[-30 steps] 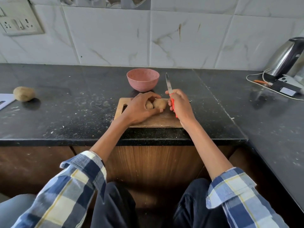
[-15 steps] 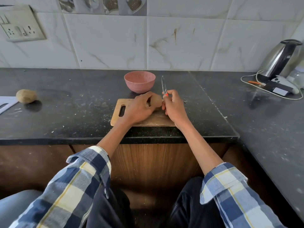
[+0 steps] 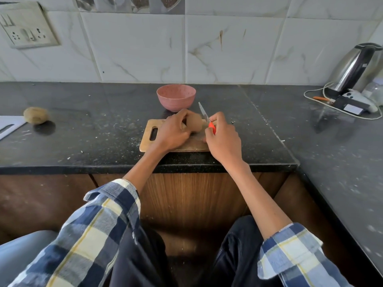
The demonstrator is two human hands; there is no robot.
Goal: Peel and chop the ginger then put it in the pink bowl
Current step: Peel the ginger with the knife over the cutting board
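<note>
A brown piece of ginger sits on the wooden chopping board near the counter's front edge. My left hand grips the ginger from the left, fingers curled over its top. My right hand grips a knife by its orange handle; the blade points up and away, its base close to the ginger's right side. The empty pink bowl stands just behind the board.
A second brown lump lies far left on the black counter, beside a white board edge. A steel kettle with cable and small devices sits at the back right. A socket plate is on the tiled wall.
The knife blade has tilted from upright to leaning left toward the ginger. My left hand has turned the ginger, showing more of it. The view has shifted slightly.
</note>
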